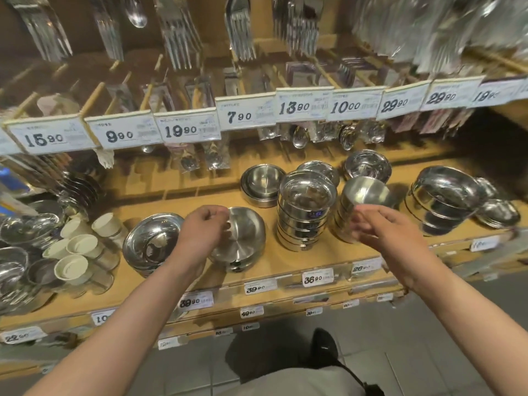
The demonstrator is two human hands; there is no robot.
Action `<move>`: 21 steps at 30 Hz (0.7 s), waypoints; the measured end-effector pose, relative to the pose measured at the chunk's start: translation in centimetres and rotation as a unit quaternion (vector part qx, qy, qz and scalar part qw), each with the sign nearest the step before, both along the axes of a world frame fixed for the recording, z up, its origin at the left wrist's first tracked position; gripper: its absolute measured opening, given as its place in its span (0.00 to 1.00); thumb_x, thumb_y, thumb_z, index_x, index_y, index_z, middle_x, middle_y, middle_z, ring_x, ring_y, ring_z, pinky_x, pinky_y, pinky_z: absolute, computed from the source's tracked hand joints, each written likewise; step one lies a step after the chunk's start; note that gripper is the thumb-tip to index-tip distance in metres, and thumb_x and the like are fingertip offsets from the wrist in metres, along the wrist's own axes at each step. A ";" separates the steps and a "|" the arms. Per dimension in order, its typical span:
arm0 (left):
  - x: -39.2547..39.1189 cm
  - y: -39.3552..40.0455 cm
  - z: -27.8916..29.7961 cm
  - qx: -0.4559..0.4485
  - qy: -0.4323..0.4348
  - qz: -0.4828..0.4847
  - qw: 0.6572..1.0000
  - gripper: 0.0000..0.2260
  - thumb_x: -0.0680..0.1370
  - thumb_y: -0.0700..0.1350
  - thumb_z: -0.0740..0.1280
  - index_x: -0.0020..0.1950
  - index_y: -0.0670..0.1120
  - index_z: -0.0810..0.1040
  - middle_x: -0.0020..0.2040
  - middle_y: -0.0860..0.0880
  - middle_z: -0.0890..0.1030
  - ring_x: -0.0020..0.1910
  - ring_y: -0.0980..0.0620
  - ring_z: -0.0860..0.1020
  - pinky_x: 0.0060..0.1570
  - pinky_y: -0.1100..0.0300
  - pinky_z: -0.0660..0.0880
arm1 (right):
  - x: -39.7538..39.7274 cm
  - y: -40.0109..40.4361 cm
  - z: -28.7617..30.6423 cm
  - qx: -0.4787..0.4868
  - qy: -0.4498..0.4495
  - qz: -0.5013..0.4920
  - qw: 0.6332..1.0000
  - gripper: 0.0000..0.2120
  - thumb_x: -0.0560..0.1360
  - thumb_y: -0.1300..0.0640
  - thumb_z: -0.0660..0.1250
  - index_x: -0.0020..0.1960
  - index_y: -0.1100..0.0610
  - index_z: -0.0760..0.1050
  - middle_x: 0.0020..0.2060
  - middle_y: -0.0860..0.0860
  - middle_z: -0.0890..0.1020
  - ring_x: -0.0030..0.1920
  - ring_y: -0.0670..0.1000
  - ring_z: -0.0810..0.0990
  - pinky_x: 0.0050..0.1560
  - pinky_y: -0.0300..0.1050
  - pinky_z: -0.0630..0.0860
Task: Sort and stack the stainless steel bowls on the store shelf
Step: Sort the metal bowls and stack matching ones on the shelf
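Here, two hands [204,227] [380,227] among six bowl stacks [307,212].

wooden shelving [285,261] | white price tags [188,130] | grey tiled floor [400,338]

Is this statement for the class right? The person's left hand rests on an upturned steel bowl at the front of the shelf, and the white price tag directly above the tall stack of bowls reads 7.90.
Not quite. In the head view the tag above the tall stack of bowls reads 13.90; 7.90 is one tag to its left. The left hand does rest on the upturned steel bowl at the front of the shelf.
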State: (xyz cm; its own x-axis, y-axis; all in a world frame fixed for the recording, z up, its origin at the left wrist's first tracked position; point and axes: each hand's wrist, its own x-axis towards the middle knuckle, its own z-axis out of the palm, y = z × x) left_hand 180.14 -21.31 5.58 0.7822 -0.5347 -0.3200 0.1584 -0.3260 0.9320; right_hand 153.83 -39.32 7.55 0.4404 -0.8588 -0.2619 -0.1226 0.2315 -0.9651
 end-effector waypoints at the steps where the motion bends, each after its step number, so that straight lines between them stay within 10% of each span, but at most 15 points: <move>1: 0.0 -0.9 0.3 -0.003 -0.003 -0.003 1.000 0.05 0.80 0.41 0.66 0.47 0.47 0.82 0.44 0.48 0.83 0.47 0.48 0.82 0.55 0.48 0.81 | 0.0 -1.2 0.4 0.001 -0.007 -0.002 1.000 0.08 0.80 0.54 0.68 0.52 0.56 0.83 0.37 0.48 0.86 0.44 0.49 0.84 0.45 0.42 0.82; 5: 0.2 -5.3 1.5 -0.003 -0.018 -0.016 1.000 0.05 0.81 0.41 0.65 0.48 0.47 0.81 0.45 0.48 0.82 0.44 0.51 0.81 0.43 0.60 0.80 | 0.0 -6.3 1.4 -0.014 -0.028 0.010 0.999 0.08 0.81 0.55 0.67 0.50 0.56 0.83 0.36 0.47 0.85 0.44 0.47 0.85 0.50 0.44 0.81; 14: 2.1 -14.9 2.5 0.023 -0.002 0.060 0.998 0.05 0.80 0.33 0.64 0.53 0.40 0.79 0.55 0.40 0.82 0.54 0.43 0.81 0.59 0.50 0.79 | 0.5 -19.9 1.7 -0.034 0.034 0.036 0.998 0.07 0.80 0.55 0.68 0.49 0.57 0.83 0.35 0.48 0.84 0.42 0.51 0.82 0.51 0.47 0.81; 21: 0.5 -18.3 2.9 0.004 -0.036 0.032 0.999 0.12 0.80 0.34 0.65 0.47 0.51 0.79 0.40 0.54 0.84 0.48 0.47 0.80 0.55 0.50 0.78 | 4.0 -25.7 -0.3 -0.077 0.107 0.094 0.987 0.08 0.77 0.63 0.70 0.44 0.50 0.80 0.45 0.45 0.84 0.49 0.49 0.81 0.55 0.45 0.77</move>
State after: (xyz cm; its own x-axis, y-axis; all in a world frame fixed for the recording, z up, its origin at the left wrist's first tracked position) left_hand 180.59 -39.59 8.48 0.8353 -0.4808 -0.2667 0.1125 -0.3253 0.9389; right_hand 157.79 -65.00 7.23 0.5447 -0.8036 -0.2397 -0.3547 0.0382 -0.9342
